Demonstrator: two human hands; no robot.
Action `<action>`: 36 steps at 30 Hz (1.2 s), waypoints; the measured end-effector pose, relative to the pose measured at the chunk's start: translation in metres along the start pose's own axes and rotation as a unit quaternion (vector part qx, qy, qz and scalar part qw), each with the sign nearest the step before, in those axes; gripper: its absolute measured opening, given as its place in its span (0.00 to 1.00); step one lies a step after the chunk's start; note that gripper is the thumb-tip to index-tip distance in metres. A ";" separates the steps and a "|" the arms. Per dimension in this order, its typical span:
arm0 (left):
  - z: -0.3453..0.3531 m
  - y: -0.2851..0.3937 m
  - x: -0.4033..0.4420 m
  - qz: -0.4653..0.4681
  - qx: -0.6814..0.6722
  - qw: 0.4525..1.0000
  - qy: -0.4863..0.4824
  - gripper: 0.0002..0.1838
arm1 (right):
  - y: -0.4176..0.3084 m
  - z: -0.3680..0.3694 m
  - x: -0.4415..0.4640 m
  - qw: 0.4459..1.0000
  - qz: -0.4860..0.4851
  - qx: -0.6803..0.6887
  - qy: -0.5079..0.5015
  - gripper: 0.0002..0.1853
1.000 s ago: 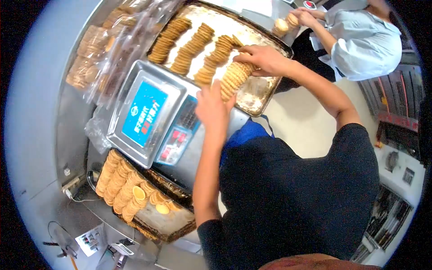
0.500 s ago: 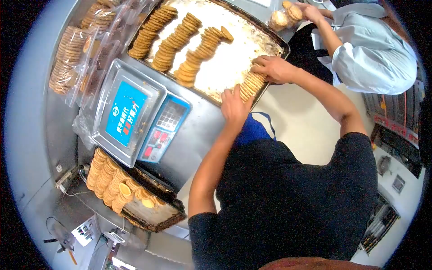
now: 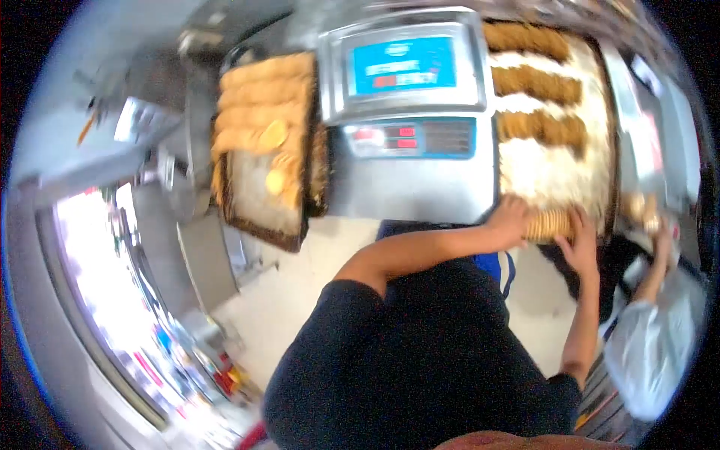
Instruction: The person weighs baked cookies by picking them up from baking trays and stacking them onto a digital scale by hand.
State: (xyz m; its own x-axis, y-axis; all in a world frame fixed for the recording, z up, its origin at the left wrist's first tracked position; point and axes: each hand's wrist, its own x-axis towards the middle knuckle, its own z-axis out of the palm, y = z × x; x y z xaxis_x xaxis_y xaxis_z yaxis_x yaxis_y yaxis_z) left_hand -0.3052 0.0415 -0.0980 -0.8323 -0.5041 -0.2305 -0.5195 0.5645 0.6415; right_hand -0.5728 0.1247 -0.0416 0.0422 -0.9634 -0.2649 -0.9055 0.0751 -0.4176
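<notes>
A row of round, flat cookies (image 3: 548, 224) stands on edge by the near rim of the baking tray (image 3: 551, 178). At the row's left end, my left hand (image 3: 510, 223) presses its fingers against the cookies. My right hand (image 3: 581, 238) closes on the opposite end, so the row is gripped between both hands. Whether the row touches the tray cannot be made out. Farther up the same tray lie three browner cookie rows (image 3: 536, 85).
Left of the tray, a digital scale (image 3: 409, 101) stands on the metal counter (image 3: 412, 191). Beyond it is a second tray (image 3: 259, 196) with paler cookies (image 3: 262, 97). At the right, another person's hand (image 3: 664, 244) is beside bagged cookies (image 3: 641, 208).
My view has swung left, bringing the second tray and a bright doorway further into sight, with motion blur. Both hands remain at the ends of the near cookie row.
</notes>
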 end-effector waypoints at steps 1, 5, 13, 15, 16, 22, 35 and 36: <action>-0.020 0.003 -0.004 0.014 -0.033 0.999 -0.006 0.52 | 0.000 -0.001 -0.001 1.000 -0.006 0.004 0.009 0.45; -0.060 -0.008 -0.022 0.041 -0.103 0.992 0.054 0.46 | -0.001 0.002 0.004 1.000 0.001 0.013 0.004 0.42; -0.125 -0.055 -0.109 -0.061 -0.320 0.921 0.213 0.35 | -0.003 -0.004 0.020 0.997 0.038 -0.068 -0.018 0.44; -0.138 -0.073 -0.139 -0.103 -0.327 0.899 0.271 0.31 | 0.001 0.013 0.030 0.995 0.045 -0.017 0.084 0.40; -0.143 -0.084 -0.154 -0.113 -0.313 0.895 0.298 0.29 | -0.010 0.007 0.044 0.993 0.016 -0.035 0.108 0.38; -0.175 -0.132 -0.243 -0.110 -0.261 0.843 0.458 0.17 | -0.174 0.066 0.126 0.955 -0.075 0.135 0.253 0.20; -0.227 -0.221 -0.406 -0.264 -0.335 0.694 0.580 0.12 | -0.598 0.073 0.296 0.922 -0.305 0.232 0.048 0.14; -0.219 -0.237 -0.407 -0.252 -0.301 0.670 0.630 0.14 | -0.605 0.093 0.314 0.899 -0.374 0.196 0.116 0.15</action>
State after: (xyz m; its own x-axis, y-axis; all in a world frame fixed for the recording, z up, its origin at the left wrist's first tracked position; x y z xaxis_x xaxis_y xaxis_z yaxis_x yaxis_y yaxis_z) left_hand 0.1990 -0.0306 0.0043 0.4396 -0.8978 0.0281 -0.1851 -0.0599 0.9809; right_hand 0.0281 -0.1995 0.0467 0.4469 -0.8064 0.3872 -0.4394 -0.5749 -0.6902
